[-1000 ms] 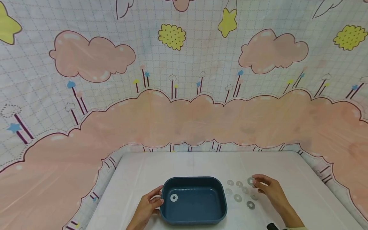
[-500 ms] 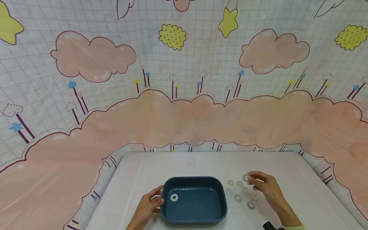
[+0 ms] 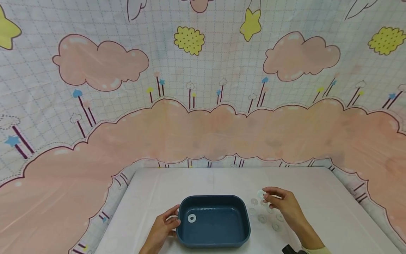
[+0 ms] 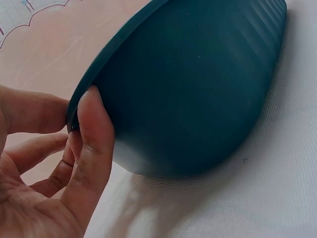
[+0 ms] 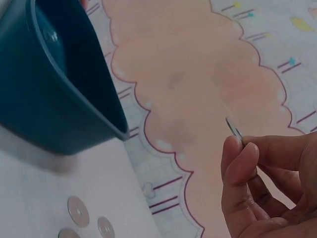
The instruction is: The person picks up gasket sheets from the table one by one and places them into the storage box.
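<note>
The left hand [image 3: 161, 228] gripped the left rim of the tub [image 3: 213, 233], thumb on the inner edge and fingers [image 4: 91, 148] curled against the outer wall; its wrist was cut off by the bottom edge of the head view. One washer [image 3: 191, 218] lay flat on the tub floor near the left wall. Right of the tub, loose washers [image 3: 262, 218] lay on the white table [image 3: 333, 204], faint against it and partly hidden by the right hand, so their count was unclear. The right hand [image 3: 281, 204] hovered above them, pinching a raised washer [image 3: 260, 193] between thumb and fingertips; the right wrist view showed only its thin edge [image 5: 234, 130], the rest hidden behind the thumb.
</note>
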Available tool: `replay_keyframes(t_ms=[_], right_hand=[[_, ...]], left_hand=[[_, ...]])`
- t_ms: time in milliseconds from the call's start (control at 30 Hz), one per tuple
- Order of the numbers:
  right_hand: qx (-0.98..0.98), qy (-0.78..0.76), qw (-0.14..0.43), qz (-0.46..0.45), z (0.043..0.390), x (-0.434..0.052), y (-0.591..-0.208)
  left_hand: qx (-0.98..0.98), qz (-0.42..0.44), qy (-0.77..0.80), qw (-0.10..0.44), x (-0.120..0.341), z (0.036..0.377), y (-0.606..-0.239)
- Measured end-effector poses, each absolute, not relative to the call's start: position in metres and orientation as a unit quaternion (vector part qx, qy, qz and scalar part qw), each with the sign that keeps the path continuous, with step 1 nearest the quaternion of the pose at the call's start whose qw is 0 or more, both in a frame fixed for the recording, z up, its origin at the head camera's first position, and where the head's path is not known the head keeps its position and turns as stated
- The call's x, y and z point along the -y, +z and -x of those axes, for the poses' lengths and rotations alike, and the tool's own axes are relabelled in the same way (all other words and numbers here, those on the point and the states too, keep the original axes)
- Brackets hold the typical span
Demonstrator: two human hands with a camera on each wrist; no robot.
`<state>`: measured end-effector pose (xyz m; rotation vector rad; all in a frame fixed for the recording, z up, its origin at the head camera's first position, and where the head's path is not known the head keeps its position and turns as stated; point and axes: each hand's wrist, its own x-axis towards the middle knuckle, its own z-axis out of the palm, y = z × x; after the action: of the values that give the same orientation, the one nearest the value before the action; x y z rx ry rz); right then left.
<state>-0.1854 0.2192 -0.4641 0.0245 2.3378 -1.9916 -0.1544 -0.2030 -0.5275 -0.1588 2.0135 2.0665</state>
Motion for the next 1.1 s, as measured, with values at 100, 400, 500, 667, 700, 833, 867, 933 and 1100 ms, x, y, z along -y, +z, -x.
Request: replay_keyframes(t_ms=[100, 400, 500, 667, 700, 833, 867, 933, 1100], right_hand=[[-0.762, -0.647, 0.04, -0.004, 0.186, -0.212, -0.462], [-0.751, -0.658, 0.053, 0.004, 0.186, -0.191, -0.456], [-0.743, -0.666, 0.058, 0.003, 0.187, -0.183, -0.456], [-0.736, -0.674, 0.064, 0.0, 0.187, -0.17, -0.455], [-0.735, -0.675, 0.065, 0.001, 0.187, -0.168, -0.455], [-0.734, -0.676, 0.069, 0.013, 0.189, -0.159, -0.456], [-0.734, -0.676, 0.07, 0.017, 0.189, -0.156, -0.456], [-0.734, -0.675, 0.072, 0.024, 0.19, -0.152, -0.457], [-0.73, -0.679, 0.08, 0.026, 0.192, -0.137, -0.458]], left_hand=[[-0.69, 0.055, 0.711, 0.127, 0.204, 0.154, -0.527], [-0.691, 0.056, 0.711, 0.121, 0.203, 0.152, -0.526], [-0.69, 0.056, 0.711, 0.124, 0.204, 0.152, -0.527], [-0.687, 0.052, 0.713, 0.128, 0.204, 0.152, -0.528], [-0.687, 0.052, 0.713, 0.129, 0.204, 0.152, -0.529], [-0.685, 0.055, 0.714, 0.131, 0.203, 0.153, -0.529], [-0.686, 0.055, 0.714, 0.13, 0.203, 0.154, -0.529], [-0.687, 0.056, 0.714, 0.127, 0.203, 0.154, -0.529], [-0.69, 0.059, 0.711, 0.121, 0.203, 0.155, -0.529]])
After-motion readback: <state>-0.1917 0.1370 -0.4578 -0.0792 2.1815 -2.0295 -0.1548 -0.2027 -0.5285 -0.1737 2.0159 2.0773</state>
